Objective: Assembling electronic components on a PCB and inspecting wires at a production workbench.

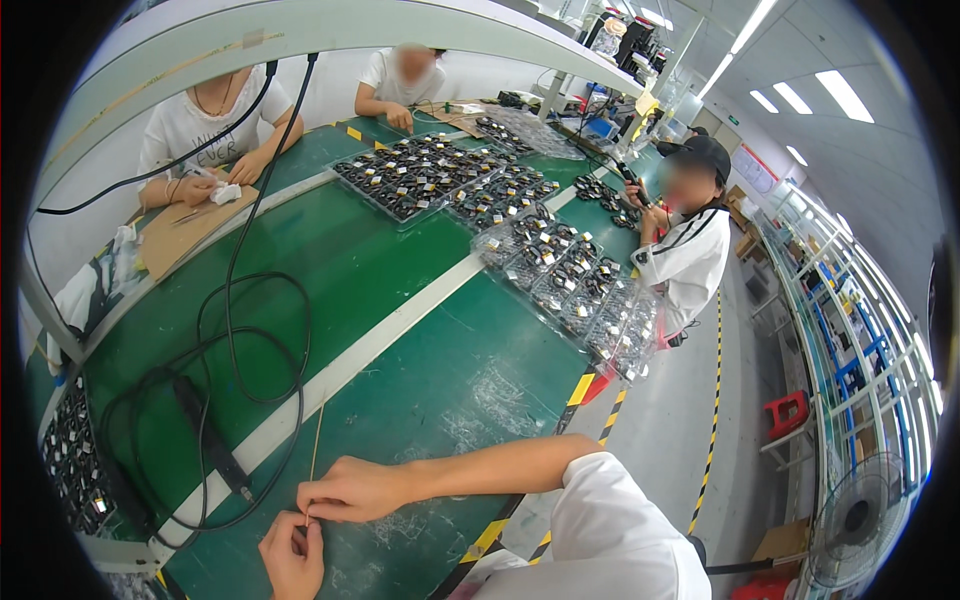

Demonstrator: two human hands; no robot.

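Note:
Both my hands meet at the near edge of the green worktable [450,380]. A thin, straight, tan strand [318,440] runs away from my fingers over the table; whether it is a stick or a stiff cord I cannot tell. My right hand [362,490] comes in from the right and pinches it near its close end. Just below, my left hand [292,558] is closed with thumb and forefinger pressed together at the same end, fingertips touching the right hand's. Whatever lies between the fingertips is mostly hidden.
A black electric screwdriver [210,438] with a looped black cable [300,335] lies left of my hands. Clear trays [410,175] of small black parts with white tags stand farther off. A pale rail [390,325] crosses the table. Three people sit or stand around it.

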